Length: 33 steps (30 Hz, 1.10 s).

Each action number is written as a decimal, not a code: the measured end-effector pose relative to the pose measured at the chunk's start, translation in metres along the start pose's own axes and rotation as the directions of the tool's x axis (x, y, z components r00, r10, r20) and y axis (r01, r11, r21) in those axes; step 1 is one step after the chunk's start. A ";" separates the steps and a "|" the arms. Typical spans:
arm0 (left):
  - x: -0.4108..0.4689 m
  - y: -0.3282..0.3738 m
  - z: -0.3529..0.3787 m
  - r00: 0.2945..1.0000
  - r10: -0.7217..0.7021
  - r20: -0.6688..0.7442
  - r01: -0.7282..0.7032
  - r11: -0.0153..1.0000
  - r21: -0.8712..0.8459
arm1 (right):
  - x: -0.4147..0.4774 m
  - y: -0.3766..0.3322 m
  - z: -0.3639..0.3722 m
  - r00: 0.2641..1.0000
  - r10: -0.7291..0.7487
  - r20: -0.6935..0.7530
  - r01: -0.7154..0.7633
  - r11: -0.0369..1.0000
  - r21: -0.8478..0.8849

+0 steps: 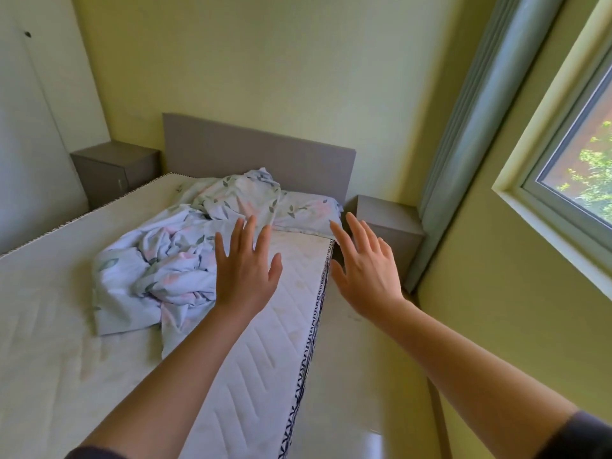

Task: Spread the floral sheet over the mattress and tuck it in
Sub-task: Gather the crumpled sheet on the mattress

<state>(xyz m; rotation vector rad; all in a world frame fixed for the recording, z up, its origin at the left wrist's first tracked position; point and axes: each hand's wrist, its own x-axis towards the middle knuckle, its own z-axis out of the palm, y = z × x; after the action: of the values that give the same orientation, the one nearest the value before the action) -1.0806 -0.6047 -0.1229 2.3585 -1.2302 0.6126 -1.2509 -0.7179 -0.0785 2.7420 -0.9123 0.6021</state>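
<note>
1. The mattress [265,359] fills most of my feed: white, quilted in chevrons, with a dark-patterned trim along its edge, and most of its top lies uncovered
2. The floral sheet [172,260] is the thing I'm watching: pale, printed with leaves and pink flowers, it sits in a crumpled heap on the head half of the mattress, toward its right edge; one part is drawn flat over the mattress's right head corner, and the rest is neither spread nor tucked
3. A grey headboard [258,150] stands upright against the wall at the mattress's head end
4. A window [569,180] is set in the wall along the mattress's right side, well apart from it, with green leaves showing outside
5. A grey-blue curtain [490,111] hangs gathered in the room corner beyond the mattress's right head corner
6. The left bedside cabinet [112,170] and the right bedside cabinet [387,217], both grey, flank the mattress's head end; the right one is just beside the sheet-covered corner
7. The left hand [245,273] is over the right-hand strip of the mattress, at the edge of the sheet heap, fingers straight and spread, gripping nothing; I can't tell whether it touches the cloth
8. The right hand [367,276] is just past the mattress's right edge, near the covered corner, fingers splayed, holding nothing
</note>
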 end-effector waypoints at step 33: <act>0.373 0.012 0.316 0.918 -0.396 -0.031 0.390 0.884 0.259 | 0.498 0.197 0.300 0.916 -0.398 0.055 0.378 0.900 0.217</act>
<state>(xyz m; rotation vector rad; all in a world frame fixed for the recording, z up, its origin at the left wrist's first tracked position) -0.8383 -1.0266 -0.1739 2.7333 -0.6704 0.6403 -0.9124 -1.2283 -0.1226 3.0359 -0.3074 0.5087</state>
